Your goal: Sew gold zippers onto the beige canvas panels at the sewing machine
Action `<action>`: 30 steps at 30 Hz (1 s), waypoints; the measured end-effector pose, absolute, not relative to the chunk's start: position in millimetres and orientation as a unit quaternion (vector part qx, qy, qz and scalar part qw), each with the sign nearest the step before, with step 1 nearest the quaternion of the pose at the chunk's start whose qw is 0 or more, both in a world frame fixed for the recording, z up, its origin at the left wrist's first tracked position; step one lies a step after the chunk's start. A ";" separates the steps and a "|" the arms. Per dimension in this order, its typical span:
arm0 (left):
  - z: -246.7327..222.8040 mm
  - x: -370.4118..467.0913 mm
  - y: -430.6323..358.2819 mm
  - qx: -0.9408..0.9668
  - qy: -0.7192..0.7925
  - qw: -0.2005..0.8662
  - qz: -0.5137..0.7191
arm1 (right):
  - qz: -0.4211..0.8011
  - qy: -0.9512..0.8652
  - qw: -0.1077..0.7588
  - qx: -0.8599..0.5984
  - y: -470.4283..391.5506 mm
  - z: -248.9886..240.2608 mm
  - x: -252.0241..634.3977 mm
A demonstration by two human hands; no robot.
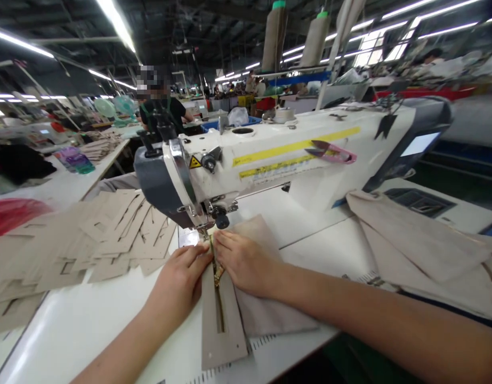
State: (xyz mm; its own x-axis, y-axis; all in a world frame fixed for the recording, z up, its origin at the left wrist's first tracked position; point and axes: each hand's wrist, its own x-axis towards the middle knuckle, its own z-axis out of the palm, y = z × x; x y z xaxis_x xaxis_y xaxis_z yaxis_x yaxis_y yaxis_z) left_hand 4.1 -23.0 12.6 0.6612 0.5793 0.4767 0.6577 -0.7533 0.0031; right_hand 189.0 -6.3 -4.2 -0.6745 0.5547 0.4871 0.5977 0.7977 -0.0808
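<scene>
A beige piece [233, 333] with a slot and a gold zipper [219, 304] lies lengthwise under the needle area of a white sewing machine [269, 154]. On its left edge rests my left hand [179, 277], fingers together, close to the presser foot. My right hand [243, 258] lies flat on the right side of the zipper, fingertips beside the foot. Larger beige fabric [269, 312] is spread beneath my right hand and the zipper piece. The fingertips of my left hand are partly hidden against the piece.
Many slotted beige pieces [129, 229] lie overlapping on the left. Pink snips [337, 153] rest against the machine arm. More beige fabric [421, 240] lies at the right. Thread cones [313, 40] stand behind. A person [171, 112] in dark clothing is beyond the machine.
</scene>
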 end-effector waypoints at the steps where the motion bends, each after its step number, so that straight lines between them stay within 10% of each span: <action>1: 12.4 5.4 -22.5 -0.906 -0.346 0.083 -0.230 | -0.032 -0.916 0.253 -0.311 -2.8 -4.2 190.0; 30: 9.2 5.9 -20.9 -0.896 -0.371 0.072 -0.232 | -0.037 -0.902 0.282 -0.326 -3.3 -7.3 185.1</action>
